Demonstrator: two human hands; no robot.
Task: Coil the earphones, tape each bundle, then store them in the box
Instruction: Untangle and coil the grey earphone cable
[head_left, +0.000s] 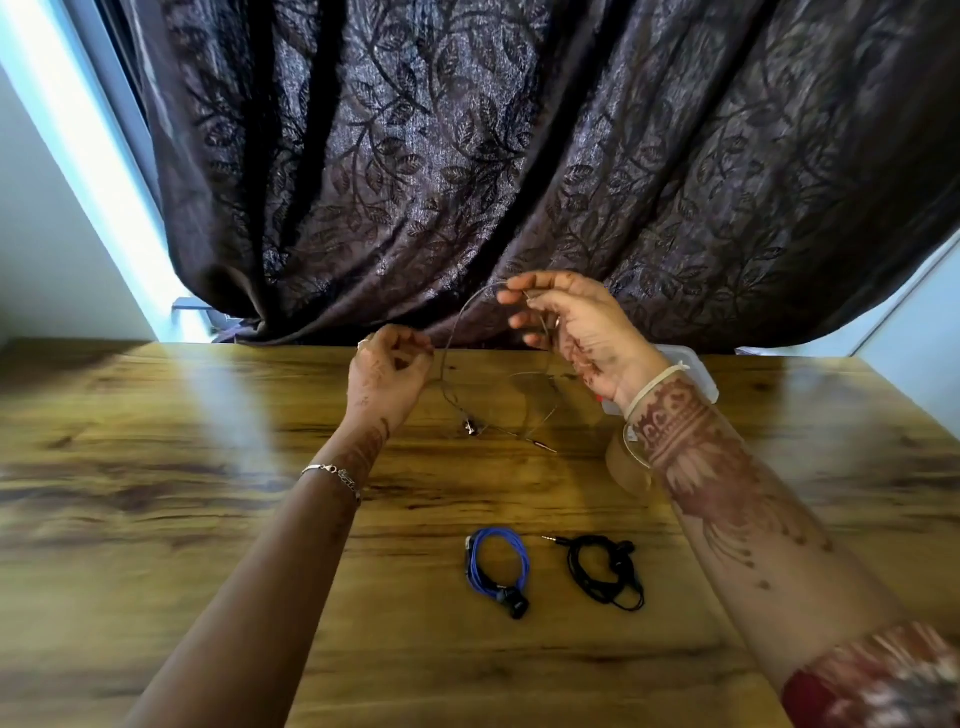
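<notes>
A thin grey earphone cable (457, 332) arcs in the air between both hands. My right hand (566, 327) pinches its upper end, raised above the table's far edge. My left hand (392, 371) grips the cable lower down, fingers curled round it. The cable's earbuds (471, 427) and plug (540, 445) trail on the wooden table (208, 519). Nearer me lie two coiled bundles: a blue earphone coil (497, 570) and a black earphone coil (605, 571). A clear plastic box (691, 371) sits behind my right wrist, mostly hidden.
A dark leaf-patterned curtain (493, 156) hangs behind the table's far edge. A roll of clear tape (626, 462) lies under my right forearm, partly hidden. A bright window frame (78, 130) runs along the left.
</notes>
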